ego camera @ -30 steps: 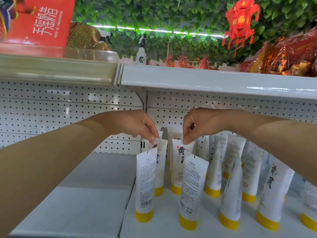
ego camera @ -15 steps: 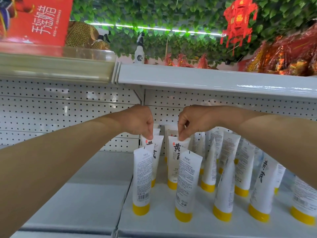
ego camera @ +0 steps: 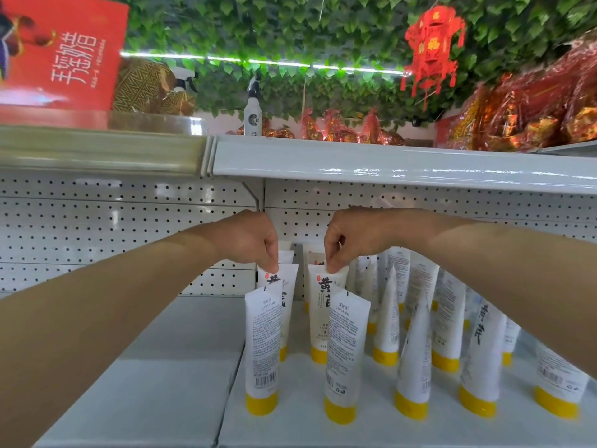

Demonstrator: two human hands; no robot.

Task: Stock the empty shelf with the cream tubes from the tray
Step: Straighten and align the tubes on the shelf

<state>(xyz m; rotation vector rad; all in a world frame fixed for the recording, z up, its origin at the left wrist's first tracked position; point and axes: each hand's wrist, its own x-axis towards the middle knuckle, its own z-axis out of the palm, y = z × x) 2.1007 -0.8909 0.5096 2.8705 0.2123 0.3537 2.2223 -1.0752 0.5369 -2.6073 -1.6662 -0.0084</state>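
Several white cream tubes with yellow caps stand cap-down on the white shelf (ego camera: 290, 428). My left hand (ego camera: 252, 240) pinches the top edge of one tube (ego camera: 287, 286) in the second row. My right hand (ego camera: 349, 237) pinches the top of the neighbouring tube (ego camera: 318, 305), whose front bears black characters. Both tubes stand upright on the shelf. In front of them stand two more tubes, one on the left (ego camera: 262, 344) and one on the right (ego camera: 345, 354), back labels facing me. The tray is out of view.
A bare shelf section (ego camera: 155, 383) lies to the left. The upper shelf edge (ego camera: 387, 166) runs just above my hands. On top stand a spray bottle (ego camera: 252, 108), red packets (ego camera: 533, 105) and a red box (ego camera: 61, 53). A pegboard back wall (ego camera: 113, 231) closes the rear.
Both hands have lowered slightly with the two tubes they pinch and sit closer to the rear tubes. The camera view has shifted a little.
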